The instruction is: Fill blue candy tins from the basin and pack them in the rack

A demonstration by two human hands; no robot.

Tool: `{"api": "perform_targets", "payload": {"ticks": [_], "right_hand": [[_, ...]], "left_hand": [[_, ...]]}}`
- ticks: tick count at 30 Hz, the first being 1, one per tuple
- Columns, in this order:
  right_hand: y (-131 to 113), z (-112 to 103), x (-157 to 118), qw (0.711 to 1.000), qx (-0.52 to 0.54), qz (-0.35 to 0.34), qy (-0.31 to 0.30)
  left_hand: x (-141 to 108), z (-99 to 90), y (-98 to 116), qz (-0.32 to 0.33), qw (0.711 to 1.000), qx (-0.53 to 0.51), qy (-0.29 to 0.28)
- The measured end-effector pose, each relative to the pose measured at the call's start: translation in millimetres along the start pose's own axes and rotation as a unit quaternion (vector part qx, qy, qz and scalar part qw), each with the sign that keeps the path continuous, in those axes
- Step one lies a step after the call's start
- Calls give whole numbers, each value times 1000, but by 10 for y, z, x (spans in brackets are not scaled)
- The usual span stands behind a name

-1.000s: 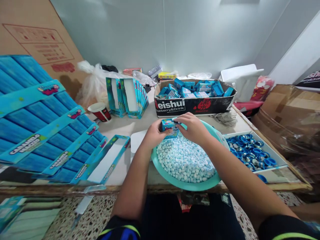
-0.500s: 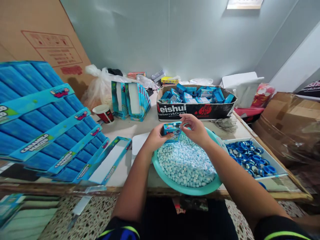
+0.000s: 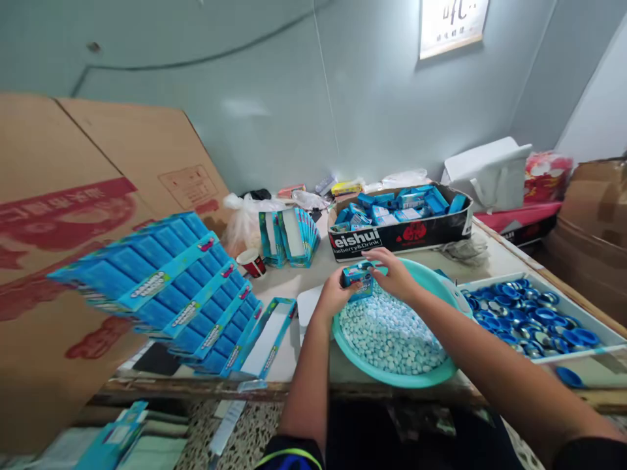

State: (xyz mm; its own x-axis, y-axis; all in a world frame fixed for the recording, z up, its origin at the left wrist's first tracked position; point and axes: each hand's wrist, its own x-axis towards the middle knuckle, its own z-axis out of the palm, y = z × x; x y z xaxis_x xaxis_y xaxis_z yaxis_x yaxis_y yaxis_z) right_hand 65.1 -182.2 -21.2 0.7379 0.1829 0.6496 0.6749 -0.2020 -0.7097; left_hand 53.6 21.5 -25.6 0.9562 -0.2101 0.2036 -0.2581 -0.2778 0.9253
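My left hand (image 3: 336, 294) is closed round a small blue printed candy box (image 3: 361, 287), held upright over the back left of a turquoise basin (image 3: 392, 378). At the box's top right edge, my right hand (image 3: 394, 277) has its thumb and finger closed together, touching the box. A tiny dark spot shows there, too small to name. Pale blue and white pellet candies (image 3: 392, 333) fill much of the basin. To the right, a shallow white tray (image 3: 543, 358) holds many blue-rimmed round tins or caps (image 3: 533, 320).
Behind the basin stands a black carton (image 3: 406, 241) of small blue boxes. A leaning stack of filled blue display trays (image 3: 181, 294) rises at the left, beside an empty display tray (image 3: 264, 339). A paper cup (image 3: 251, 262) and folded display cartons (image 3: 296, 238) stand farther back.
The view has tilted up and swung left, so everything appears farther right. My left hand still holds the box. My right fingers have come down against its top edge.
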Motion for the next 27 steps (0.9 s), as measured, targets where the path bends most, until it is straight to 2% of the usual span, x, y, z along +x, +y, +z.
{"api": "perform_targets", "payload": {"ticks": [5, 11, 18, 24, 27], "right_hand": [[24, 10, 16, 997, -38, 4, -69], [21, -72, 61, 994, -59, 25, -94], [-95, -252, 52, 976, -69, 98, -181], [-110, -318, 13, 968, -94, 97, -210], [-41, -340, -41, 976, -80, 90, -181]], "left_hand": [[-32, 4, 81, -6, 999, 40, 11], [-72, 0, 65, -1, 999, 50, 6], [-139, 30, 15, -22, 999, 20, 13], [-117, 45, 94, -29, 997, 60, -36], [-106, 84, 157, -24, 997, 69, -18]]}}
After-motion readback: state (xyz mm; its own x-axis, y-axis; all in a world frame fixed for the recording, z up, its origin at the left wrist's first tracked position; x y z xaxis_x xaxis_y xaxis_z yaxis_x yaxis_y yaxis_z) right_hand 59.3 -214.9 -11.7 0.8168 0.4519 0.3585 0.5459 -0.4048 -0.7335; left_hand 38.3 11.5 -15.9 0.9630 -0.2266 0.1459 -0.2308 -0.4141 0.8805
